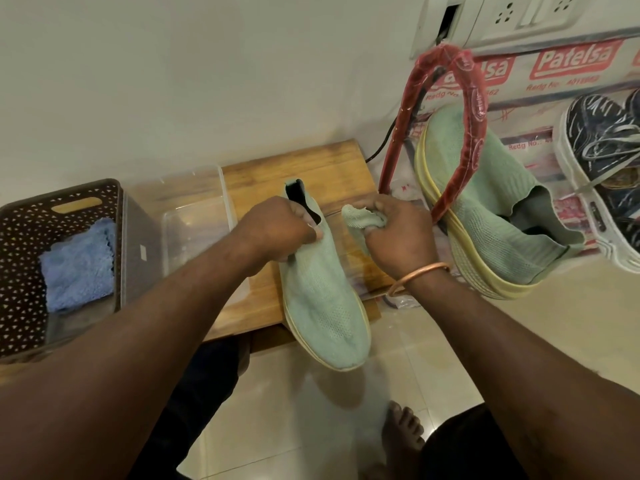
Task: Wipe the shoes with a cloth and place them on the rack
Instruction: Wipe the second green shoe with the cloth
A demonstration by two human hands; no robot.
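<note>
A pale green knit shoe (322,292) with a yellowish sole lies over the front edge of a low wooden stool (263,181), toe toward me. My left hand (280,230) grips its collar at the ankle opening. My right hand (398,233) holds a bunched pale green cloth (360,218) beside the shoe's right side. The matching green shoe (485,209) sits on the rack (446,133) at the right, behind a red wrapped frame loop. A dark patterned sneaker (606,168) with grey laces rests further right on the rack.
A brown perforated basket (20,244) at the left holds a blue cloth (79,265). A clear plastic tub (194,216) stands between basket and stool. A wall with a socket panel (519,19) is behind. My bare foot (401,427) rests on the tiled floor.
</note>
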